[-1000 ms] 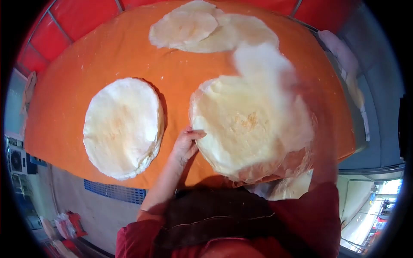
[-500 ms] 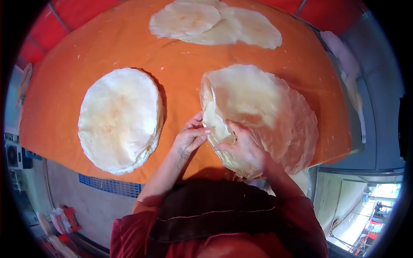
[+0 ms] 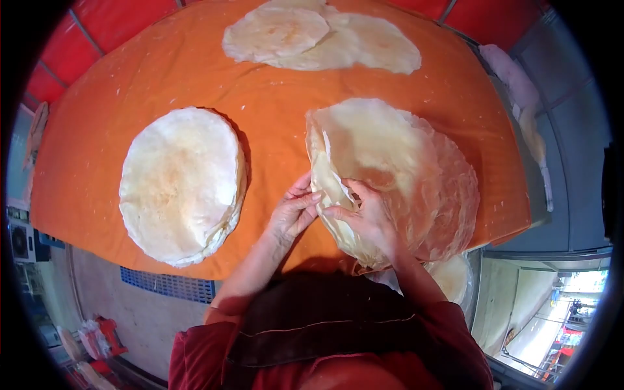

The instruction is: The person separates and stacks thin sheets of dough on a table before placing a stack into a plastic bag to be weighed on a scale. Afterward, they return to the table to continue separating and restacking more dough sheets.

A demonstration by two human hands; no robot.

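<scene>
A spread stack of thin, round, partly see-through flatbread sheets point(image 3: 383, 140) lies in front of me on the right. My left hand point(image 3: 294, 209) pinches the stack's left edge between thumb and fingers. On its inner side, my right hand point(image 3: 370, 220) has thumb and fingertips closed on the lifted edge of a top sheet. That edge curls up between both hands, showing a pale fold. To the left sits a thicker, neater pile of round flatbread sheets point(image 3: 179, 185), apart from both hands.
An orange cloth point(image 3: 273, 117) covers the table. More flatbread sheets point(image 3: 370, 42) overlap at its far side. Below the table's near edge are a blue plastic crate point(image 3: 166, 284) on the left and another pale round sheet point(image 3: 450, 276) on the right.
My right hand has shifted slightly, its thumb and fingers still at the sheet's edge. My left hand keeps its pinch. The whole view has moved a little.
</scene>
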